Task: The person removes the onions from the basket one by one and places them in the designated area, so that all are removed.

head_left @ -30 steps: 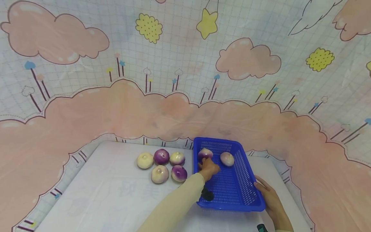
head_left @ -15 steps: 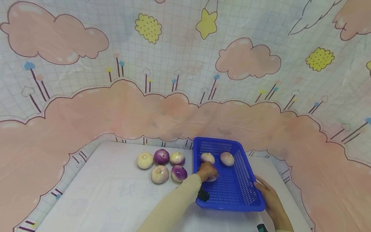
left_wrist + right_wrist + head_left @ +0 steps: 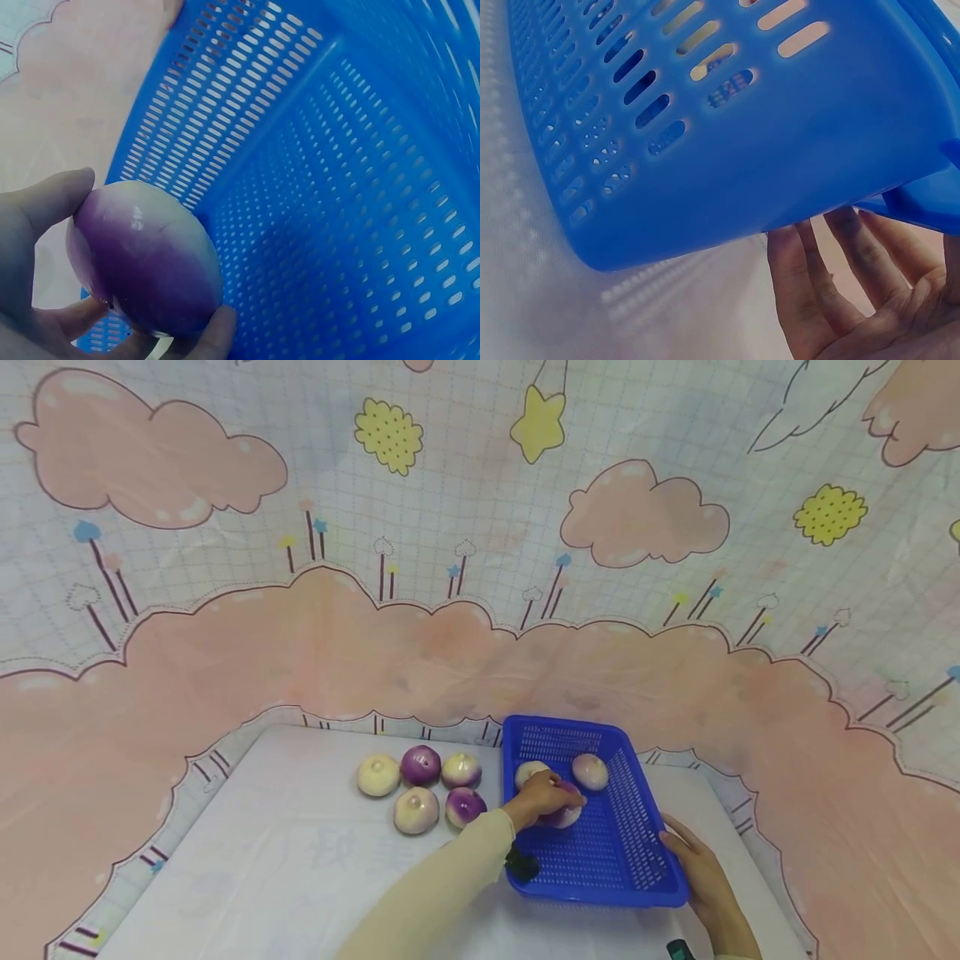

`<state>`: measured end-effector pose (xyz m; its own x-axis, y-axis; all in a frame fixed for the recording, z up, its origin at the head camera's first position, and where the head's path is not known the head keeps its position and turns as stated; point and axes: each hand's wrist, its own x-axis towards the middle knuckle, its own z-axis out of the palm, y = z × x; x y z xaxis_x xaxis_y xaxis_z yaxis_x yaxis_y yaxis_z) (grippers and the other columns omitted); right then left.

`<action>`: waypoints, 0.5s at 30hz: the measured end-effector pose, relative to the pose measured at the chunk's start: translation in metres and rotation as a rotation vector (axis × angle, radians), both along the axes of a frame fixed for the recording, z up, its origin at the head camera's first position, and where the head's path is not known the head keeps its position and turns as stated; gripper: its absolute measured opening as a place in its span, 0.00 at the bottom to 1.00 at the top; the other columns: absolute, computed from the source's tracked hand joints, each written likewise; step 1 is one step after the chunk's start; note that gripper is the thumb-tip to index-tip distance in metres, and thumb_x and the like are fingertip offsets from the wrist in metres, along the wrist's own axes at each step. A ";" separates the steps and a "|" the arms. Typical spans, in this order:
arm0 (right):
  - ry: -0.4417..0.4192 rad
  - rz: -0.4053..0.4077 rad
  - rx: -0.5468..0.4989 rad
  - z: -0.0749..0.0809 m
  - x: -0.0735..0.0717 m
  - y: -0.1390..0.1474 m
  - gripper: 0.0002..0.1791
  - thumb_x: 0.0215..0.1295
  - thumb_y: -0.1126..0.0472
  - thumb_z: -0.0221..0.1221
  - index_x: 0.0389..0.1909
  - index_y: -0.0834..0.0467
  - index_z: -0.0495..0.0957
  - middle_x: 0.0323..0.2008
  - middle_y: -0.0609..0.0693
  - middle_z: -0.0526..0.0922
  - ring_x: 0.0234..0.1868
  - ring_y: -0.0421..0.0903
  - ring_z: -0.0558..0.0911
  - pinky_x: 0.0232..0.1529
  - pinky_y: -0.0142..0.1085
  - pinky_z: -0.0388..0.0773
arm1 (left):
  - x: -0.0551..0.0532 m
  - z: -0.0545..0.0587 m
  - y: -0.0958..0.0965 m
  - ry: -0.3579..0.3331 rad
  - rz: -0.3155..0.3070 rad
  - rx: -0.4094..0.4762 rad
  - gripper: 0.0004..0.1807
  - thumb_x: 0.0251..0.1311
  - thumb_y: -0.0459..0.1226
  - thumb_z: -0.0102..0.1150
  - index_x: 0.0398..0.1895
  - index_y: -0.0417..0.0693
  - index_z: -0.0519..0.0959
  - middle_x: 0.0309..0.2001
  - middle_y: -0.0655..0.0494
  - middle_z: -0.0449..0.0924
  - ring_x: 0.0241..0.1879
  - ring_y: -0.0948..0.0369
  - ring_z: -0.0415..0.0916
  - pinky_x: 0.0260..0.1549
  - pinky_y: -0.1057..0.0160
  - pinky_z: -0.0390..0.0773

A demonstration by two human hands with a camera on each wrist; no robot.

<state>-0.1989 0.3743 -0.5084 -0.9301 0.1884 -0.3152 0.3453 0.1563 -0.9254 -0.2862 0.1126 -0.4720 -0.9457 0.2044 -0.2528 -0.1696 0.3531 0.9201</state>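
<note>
My left hand [image 3: 534, 797] reaches inside the blue plastic basket [image 3: 645, 892] and grips a purple-and-white onion [image 3: 567, 816]. In the left wrist view, thumb and fingers wrap the onion [image 3: 146, 255] beside the perforated basket wall [image 3: 225, 97]. Behind that hand lies a pale onion [image 3: 529, 769], partly covered by it. Another pinkish onion [image 3: 590, 772] sits at the basket's far right. My right hand [image 3: 701, 868] holds the basket's right rim from outside. Seen from the right wrist, its fingers [image 3: 866, 259] reach behind the basket's edge, their tips partly hidden.
Left of the basket, several onions stand in two rows on the white table [image 3: 300, 860], among them a purple one [image 3: 421, 766] and a pale one [image 3: 416, 811]. A patterned cloth [image 3: 420, 652] rises behind the table. A dark green object [image 3: 678, 949] shows at the lower edge.
My left hand has moved the purple-and-white onion from the basket's far left toward its middle, uncovering the pale onion behind. The right hand stays on the rim.
</note>
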 end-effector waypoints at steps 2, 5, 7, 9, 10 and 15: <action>0.000 0.002 0.005 0.000 0.000 0.000 0.42 0.67 0.38 0.55 0.77 0.47 0.53 0.74 0.64 0.59 0.56 0.46 0.80 0.55 0.45 0.82 | 0.001 0.003 -0.002 0.008 -0.008 0.012 0.36 0.48 0.44 0.75 0.59 0.39 0.72 0.50 0.45 0.78 0.48 0.52 0.78 0.47 0.50 0.83; 0.001 0.002 0.010 0.000 0.000 0.000 0.41 0.68 0.38 0.55 0.77 0.48 0.53 0.74 0.64 0.59 0.57 0.46 0.80 0.55 0.46 0.82 | 0.002 0.007 -0.004 0.051 -0.026 0.018 0.36 0.48 0.47 0.74 0.59 0.40 0.72 0.50 0.46 0.79 0.49 0.52 0.79 0.48 0.51 0.82; 0.004 0.003 0.007 0.000 0.000 0.000 0.41 0.68 0.38 0.55 0.77 0.48 0.53 0.74 0.64 0.59 0.56 0.46 0.80 0.54 0.46 0.82 | 0.002 0.009 -0.006 0.084 -0.037 0.017 0.37 0.49 0.49 0.74 0.59 0.41 0.72 0.52 0.45 0.80 0.51 0.51 0.79 0.50 0.52 0.82; 0.003 0.000 0.002 0.000 0.001 0.000 0.41 0.68 0.38 0.55 0.77 0.48 0.54 0.74 0.64 0.59 0.55 0.46 0.81 0.54 0.46 0.82 | 0.002 0.011 -0.008 0.112 -0.046 0.013 0.37 0.49 0.49 0.73 0.60 0.42 0.73 0.52 0.45 0.80 0.51 0.51 0.79 0.49 0.52 0.83; 0.002 -0.003 -0.001 0.000 0.001 0.000 0.41 0.68 0.38 0.55 0.77 0.48 0.54 0.74 0.64 0.59 0.54 0.46 0.81 0.54 0.46 0.82 | 0.002 0.012 -0.009 0.119 -0.050 0.008 0.36 0.49 0.50 0.73 0.60 0.43 0.73 0.52 0.45 0.80 0.51 0.51 0.79 0.48 0.53 0.83; 0.000 -0.008 -0.009 0.001 0.001 -0.001 0.42 0.68 0.39 0.56 0.77 0.49 0.54 0.74 0.64 0.59 0.53 0.44 0.81 0.53 0.45 0.82 | 0.001 0.016 -0.017 0.133 -0.067 0.028 0.34 0.49 0.50 0.73 0.59 0.47 0.74 0.50 0.47 0.81 0.45 0.55 0.81 0.43 0.56 0.84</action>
<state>-0.1982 0.3731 -0.5071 -0.9284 0.1932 -0.3174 0.3470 0.1450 -0.9266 -0.2855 0.0958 -0.4559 -0.9545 0.2734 -0.1190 -0.0221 0.3331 0.9426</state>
